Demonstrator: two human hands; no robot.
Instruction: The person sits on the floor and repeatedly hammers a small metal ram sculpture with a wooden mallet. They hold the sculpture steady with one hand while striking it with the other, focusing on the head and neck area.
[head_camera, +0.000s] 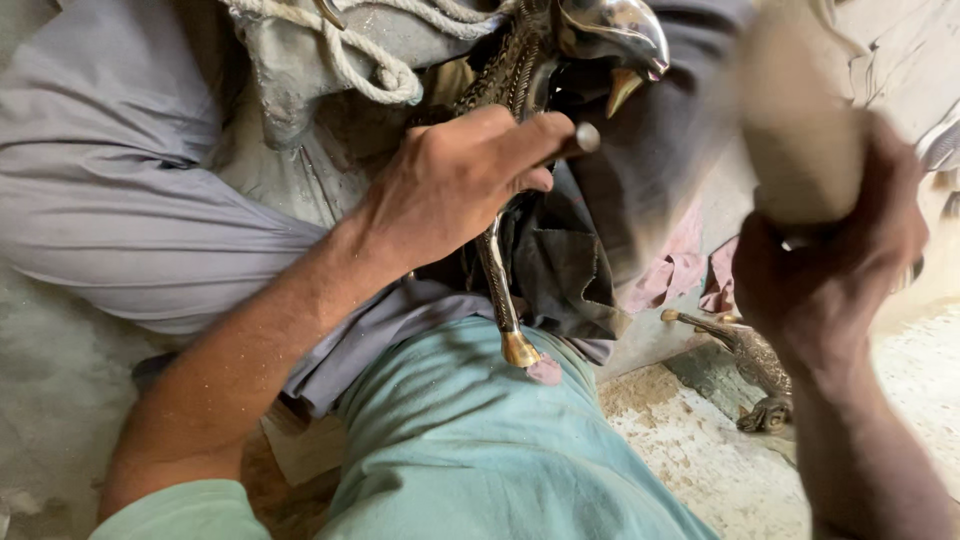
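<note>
Against the person's lap, the brass bird figure is the landmark: its polished silver-toned head and yellow beak sit at the top of the view, and its long thin leg runs down to a brass foot just above the teal cloth over the knee. The left hand lies directly on this figure, below the head, fingers curled tight around a slim metal punch whose blunt grey end juts out past the thumb, toward the beak. Right of the figure and well apart from it, the right hand is clenched around the handle of a pale wooden mallet, which is blurred; how the fingers wrap the handle cannot be told exactly. A dark rag hangs beneath the left hand, beside the figure's leg. Above and left of the figure's head, a pale rope loops over grey cloth. Below and right of the figure, on the dusty floor, lies a second small brass bird, touched by neither hand.
</note>
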